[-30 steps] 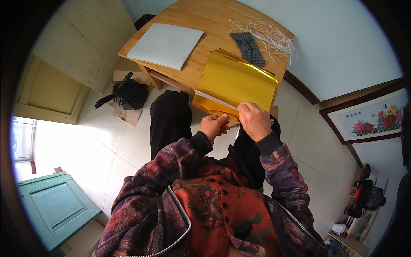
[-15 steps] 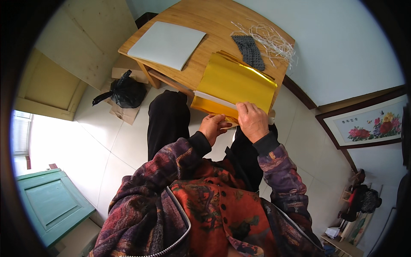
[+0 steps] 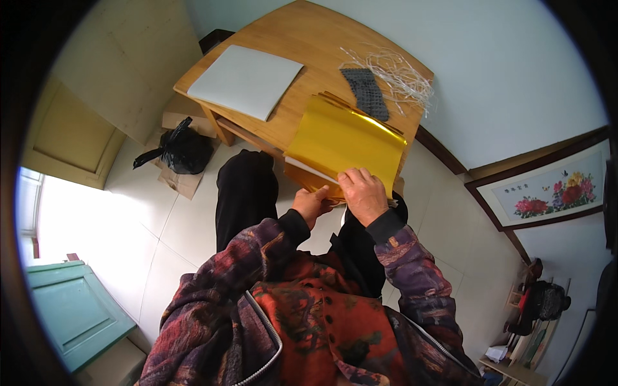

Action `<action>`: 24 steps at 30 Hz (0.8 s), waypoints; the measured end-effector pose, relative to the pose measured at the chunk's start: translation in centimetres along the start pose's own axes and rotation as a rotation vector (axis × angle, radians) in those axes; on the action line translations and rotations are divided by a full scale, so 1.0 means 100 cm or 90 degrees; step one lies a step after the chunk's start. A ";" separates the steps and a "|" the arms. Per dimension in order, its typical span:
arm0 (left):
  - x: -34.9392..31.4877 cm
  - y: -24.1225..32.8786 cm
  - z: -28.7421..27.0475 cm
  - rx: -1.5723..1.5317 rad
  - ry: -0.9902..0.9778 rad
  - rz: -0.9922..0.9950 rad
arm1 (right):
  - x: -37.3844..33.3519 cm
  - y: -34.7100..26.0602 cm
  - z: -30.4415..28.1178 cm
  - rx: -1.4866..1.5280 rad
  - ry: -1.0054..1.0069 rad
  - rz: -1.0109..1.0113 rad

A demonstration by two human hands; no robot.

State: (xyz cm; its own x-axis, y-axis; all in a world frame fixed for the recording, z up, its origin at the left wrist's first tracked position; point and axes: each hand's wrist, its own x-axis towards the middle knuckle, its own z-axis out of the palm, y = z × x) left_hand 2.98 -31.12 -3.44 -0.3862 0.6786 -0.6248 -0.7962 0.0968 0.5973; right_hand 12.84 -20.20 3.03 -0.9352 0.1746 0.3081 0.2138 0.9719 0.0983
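Note:
A stack of shiny gold foil paper (image 3: 347,138) lies on the near right part of the wooden table (image 3: 293,38) and hangs over its front edge. A pale strip (image 3: 309,168) runs along the near side of the top sheet, where it is folded. My right hand (image 3: 364,195) grips this near edge, fingers curled over it. Just left of it, my left hand (image 3: 311,207) is closed with thumb and fingers together on the lower edge of the foil paper. The fingertips of both hands are partly hidden.
A white flat board (image 3: 246,80) lies at the table's left. Behind the foil are a dark grey knitted piece (image 3: 365,93) and tangled white strings (image 3: 405,77). A black plastic bag (image 3: 185,148) sits on cardboard on the floor. A framed flower picture (image 3: 547,186) leans at right.
The whole view has shifted slightly, so the table sits lower. My left fingers have closed at the foil's edge, and my right hand has come a little nearer to them.

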 end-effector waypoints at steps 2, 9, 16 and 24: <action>-0.002 -0.001 0.000 0.006 0.007 0.004 | 0.001 0.002 -0.005 0.005 0.015 0.001; -0.015 0.003 -0.004 0.131 -0.019 -0.044 | 0.002 0.003 -0.003 0.018 -0.019 0.017; -0.010 0.002 -0.003 0.149 -0.019 -0.030 | 0.002 0.001 -0.008 -0.010 -0.001 0.010; -0.007 0.000 -0.007 0.152 -0.043 -0.023 | 0.000 -0.003 -0.020 -0.046 0.036 -0.008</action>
State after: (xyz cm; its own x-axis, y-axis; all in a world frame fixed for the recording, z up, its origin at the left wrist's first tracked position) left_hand 2.94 -32.07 -3.37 -0.3211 0.7179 -0.6177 -0.6728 0.2861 0.6823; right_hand 13.33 -20.82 4.91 -0.9209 0.1505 0.3596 0.2233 0.9598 0.1702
